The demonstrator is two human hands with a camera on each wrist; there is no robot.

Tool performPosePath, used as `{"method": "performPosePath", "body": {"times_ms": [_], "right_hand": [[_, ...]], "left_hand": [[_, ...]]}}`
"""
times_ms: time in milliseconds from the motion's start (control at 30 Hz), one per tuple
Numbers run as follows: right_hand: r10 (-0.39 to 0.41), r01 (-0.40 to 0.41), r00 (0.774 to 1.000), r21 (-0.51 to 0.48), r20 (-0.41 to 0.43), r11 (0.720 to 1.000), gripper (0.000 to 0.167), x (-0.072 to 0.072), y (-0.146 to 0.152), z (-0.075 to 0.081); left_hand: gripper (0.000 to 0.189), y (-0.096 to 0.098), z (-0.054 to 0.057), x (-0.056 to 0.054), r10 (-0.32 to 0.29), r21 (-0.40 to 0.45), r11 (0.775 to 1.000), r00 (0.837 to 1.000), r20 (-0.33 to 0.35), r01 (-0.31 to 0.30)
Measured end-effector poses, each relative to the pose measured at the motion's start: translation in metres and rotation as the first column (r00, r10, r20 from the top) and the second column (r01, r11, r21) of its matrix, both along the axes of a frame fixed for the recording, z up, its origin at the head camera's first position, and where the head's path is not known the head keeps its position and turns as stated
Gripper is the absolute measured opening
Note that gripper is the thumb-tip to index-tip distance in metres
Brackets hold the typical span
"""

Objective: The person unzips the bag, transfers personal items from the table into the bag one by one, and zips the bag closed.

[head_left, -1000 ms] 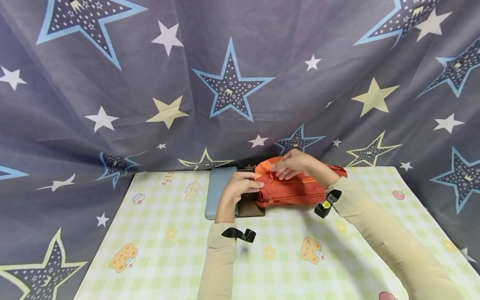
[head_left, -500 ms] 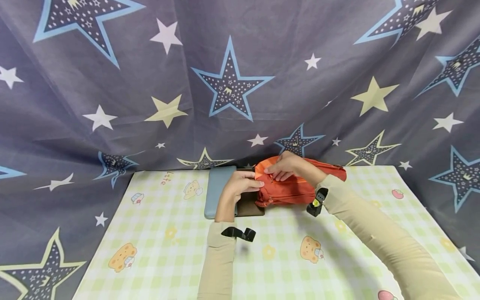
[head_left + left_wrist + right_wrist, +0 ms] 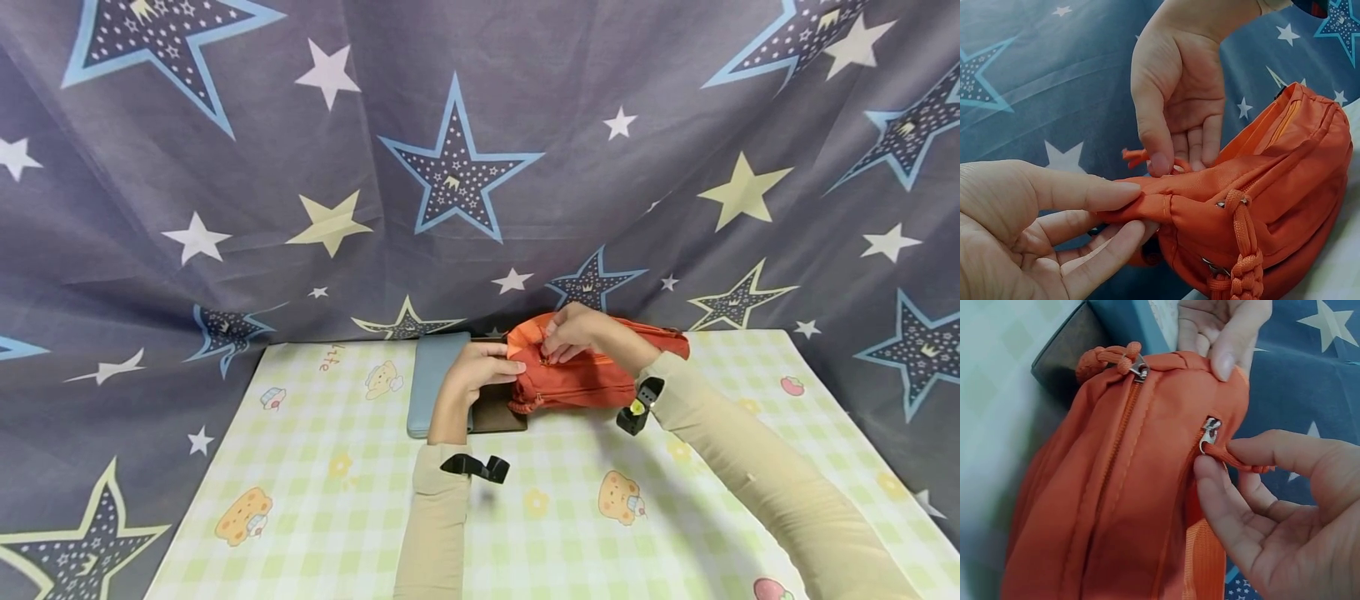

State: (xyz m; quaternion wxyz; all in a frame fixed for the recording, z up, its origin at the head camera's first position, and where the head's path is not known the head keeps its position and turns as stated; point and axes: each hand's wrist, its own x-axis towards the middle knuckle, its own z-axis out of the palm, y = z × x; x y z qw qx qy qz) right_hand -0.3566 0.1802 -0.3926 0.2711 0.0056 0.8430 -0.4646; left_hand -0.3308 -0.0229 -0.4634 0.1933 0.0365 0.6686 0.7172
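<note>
An orange-red waist bag (image 3: 585, 385) with zips and braided cord pulls lies at the back of the table. My left hand (image 3: 477, 367) pinches the bag's left end between thumb and fingers, plainly seen in the left wrist view. In the right wrist view, my right hand (image 3: 1297, 506) pinches the orange cord of a metal zip pull (image 3: 1209, 434) close to that end. A second zip pull (image 3: 1139, 369) hangs free on the bag's front, its cord braided. Part of the bag's top is hidden behind my right hand in the head view.
Left of the bag lies a light blue, flat wallet-like case (image 3: 435, 387). A dark brown flat item (image 3: 498, 417) lies between them, partly under my left hand. A star-patterned curtain (image 3: 315, 150) hangs directly behind the checked tablecloth (image 3: 337, 517).
My right hand has moved a little left along the bag toward its left end, and its fingers have drawn together at the zip pull. My left hand keeps its hold.
</note>
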Motion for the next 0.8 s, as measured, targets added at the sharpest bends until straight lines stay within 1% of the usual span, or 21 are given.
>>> {"method": "performPosePath", "body": {"times_ms": [133,333,400,567,700,800], "right_hand": [[0.004,-0.004,1.000,-0.034,-0.013,0.999,0.018,0.002,0.005,0.003],[0.039,-0.041,0.999,-0.084,-0.034,0.996,0.006,0.006,0.013,0.009],[0.057,-0.060,0.997,-0.085,-0.044,0.995,0.008,0.007,0.015,0.011],[0.074,-0.080,0.995,-0.096,-0.068,0.992,0.011,0.010,0.020,0.012],[0.064,-0.075,0.994,-0.117,-0.090,0.990,0.018,0.011,0.025,0.011],[0.060,-0.073,0.990,-0.101,-0.127,0.992,0.019,0.011,0.027,0.011]], "left_hand": [[0.026,0.000,-0.002,0.000,-0.001,0.005,1.000,1.000,-0.003,0.001],[0.026,-0.001,-0.003,0.000,-0.002,0.003,1.000,1.000,0.007,0.002],[0.027,-0.002,-0.002,0.000,-0.003,-0.002,1.000,1.000,0.004,0.003],[0.030,-0.002,-0.002,0.000,-0.001,-0.004,1.000,1.000,-0.001,0.001],[0.029,0.000,-0.001,0.000,0.004,0.001,1.000,1.000,-0.011,-0.004],[0.028,0.000,-0.001,-0.001,0.005,0.012,1.000,1.000,-0.030,-0.004]]}}
